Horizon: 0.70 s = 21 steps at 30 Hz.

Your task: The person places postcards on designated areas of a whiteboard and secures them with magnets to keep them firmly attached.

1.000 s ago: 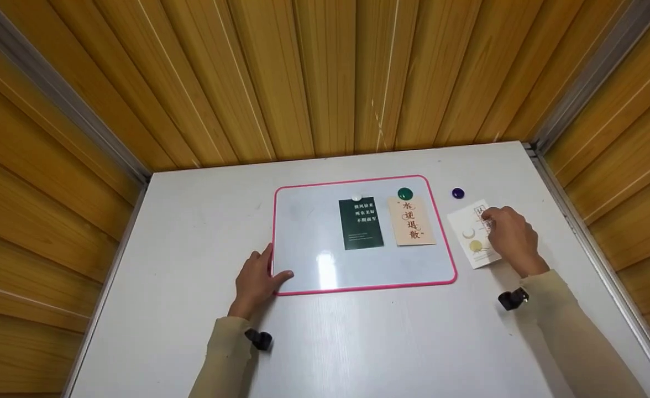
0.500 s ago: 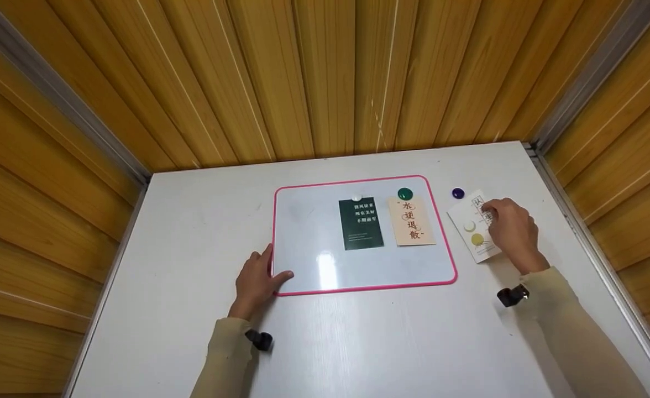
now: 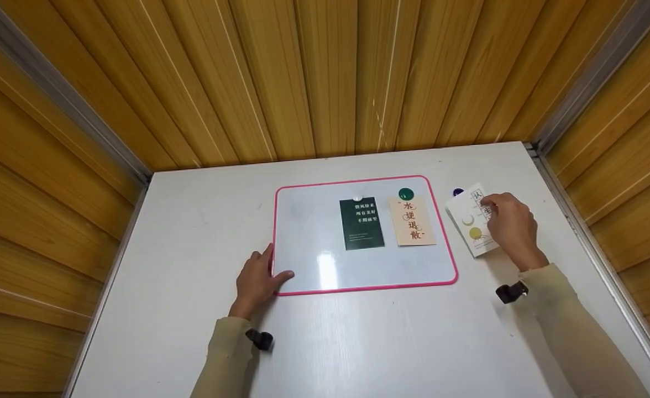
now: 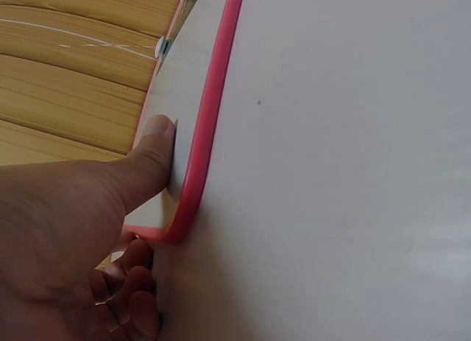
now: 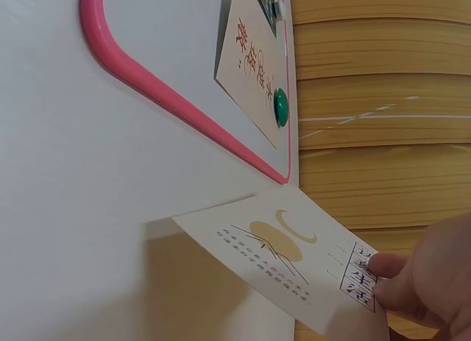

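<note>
A whiteboard [image 3: 308,237] with a pink frame lies on the white table. At its lower left corner, my left hand [image 3: 255,282] grips the edge. The thumb [image 4: 151,153] lies over the board's face, and the other fingers curl at the outer side of the frame. To the right of the board, my right hand [image 3: 514,229] pinches a white card [image 5: 272,245] printed with a moon, a yellow disc and characters. The card is raised off the table and casts a shadow below it. Behind its top edge, a dark blue round magnet [image 3: 457,192] is partly hidden.
On the board, a white magnet [image 3: 357,198] sits at the top of a dark green card [image 3: 362,226]. A green magnet [image 3: 406,194] tops a peach card [image 3: 413,224]. Wood-patterned walls [image 3: 330,83] enclose the table's back and sides.
My right hand has lifted the white card from the table and moved it slightly away from me, so that it now partly covers the dark blue magnet. My left hand stays put.
</note>
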Available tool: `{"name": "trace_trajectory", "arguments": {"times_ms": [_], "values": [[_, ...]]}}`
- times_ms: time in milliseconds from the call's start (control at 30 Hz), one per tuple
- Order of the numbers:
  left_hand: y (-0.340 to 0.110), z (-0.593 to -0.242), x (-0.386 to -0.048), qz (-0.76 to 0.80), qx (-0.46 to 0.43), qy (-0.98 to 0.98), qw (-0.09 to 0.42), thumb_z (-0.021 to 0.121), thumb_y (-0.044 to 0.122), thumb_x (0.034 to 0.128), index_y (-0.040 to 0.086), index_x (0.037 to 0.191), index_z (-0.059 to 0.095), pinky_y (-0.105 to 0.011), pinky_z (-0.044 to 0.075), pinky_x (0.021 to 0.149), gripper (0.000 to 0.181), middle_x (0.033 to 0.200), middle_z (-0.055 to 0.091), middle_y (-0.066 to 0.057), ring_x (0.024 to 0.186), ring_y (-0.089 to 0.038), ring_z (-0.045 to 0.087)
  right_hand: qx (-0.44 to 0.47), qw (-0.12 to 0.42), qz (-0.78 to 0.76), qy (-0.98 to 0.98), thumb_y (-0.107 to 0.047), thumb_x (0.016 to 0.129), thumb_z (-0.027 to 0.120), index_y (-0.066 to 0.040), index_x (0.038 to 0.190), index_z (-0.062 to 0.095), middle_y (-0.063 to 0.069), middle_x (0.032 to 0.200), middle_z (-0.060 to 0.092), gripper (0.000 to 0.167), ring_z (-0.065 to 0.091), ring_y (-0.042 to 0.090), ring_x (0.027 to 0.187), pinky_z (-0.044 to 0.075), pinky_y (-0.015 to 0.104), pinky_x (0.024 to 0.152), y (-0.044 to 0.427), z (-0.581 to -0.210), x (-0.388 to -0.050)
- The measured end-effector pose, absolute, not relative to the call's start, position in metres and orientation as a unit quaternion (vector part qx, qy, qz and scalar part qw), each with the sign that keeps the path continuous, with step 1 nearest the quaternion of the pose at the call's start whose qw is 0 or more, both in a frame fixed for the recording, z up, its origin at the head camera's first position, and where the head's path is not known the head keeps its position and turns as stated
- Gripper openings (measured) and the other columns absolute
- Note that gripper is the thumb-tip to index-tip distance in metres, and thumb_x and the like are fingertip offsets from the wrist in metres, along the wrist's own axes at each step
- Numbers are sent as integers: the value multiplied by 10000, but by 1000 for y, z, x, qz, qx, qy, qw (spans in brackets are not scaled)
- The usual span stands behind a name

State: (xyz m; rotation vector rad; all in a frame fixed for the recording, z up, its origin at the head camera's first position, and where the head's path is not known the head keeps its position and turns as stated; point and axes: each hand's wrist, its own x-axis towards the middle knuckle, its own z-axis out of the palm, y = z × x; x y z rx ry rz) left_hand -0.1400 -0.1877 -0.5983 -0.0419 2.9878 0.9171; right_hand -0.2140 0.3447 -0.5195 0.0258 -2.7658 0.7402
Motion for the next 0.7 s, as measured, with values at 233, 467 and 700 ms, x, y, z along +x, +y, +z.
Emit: {"name": "trace_trajectory", "arguments": {"times_ms": [233,467,700], "values": [[-188,-599,-140,299,-18,954,15,848,444,829,69,1574,408,-436,462,770,943,972,535,-91,853,-231,486,15,145,257,-955,90,975,556,54,1171,709,298,1178,635,251,620,438,859,452,505,624,339,-510,-220],[-187,-599,-140,298,-26,954,21,850,440,828,93,1585,395,-426,462,776,950,963,523,-85,853,-230,487,20,157,261,-952,83,980,549,53,1176,708,283,1188,636,255,632,457,911,479,565,677,332,-500,-227],[-187,-596,-139,297,-16,955,10,855,434,824,65,1566,422,-431,462,755,935,943,523,-89,834,-229,489,39,185,265,-946,94,970,552,43,1139,728,264,1149,666,249,646,458,914,482,582,657,325,-498,-233]]}}
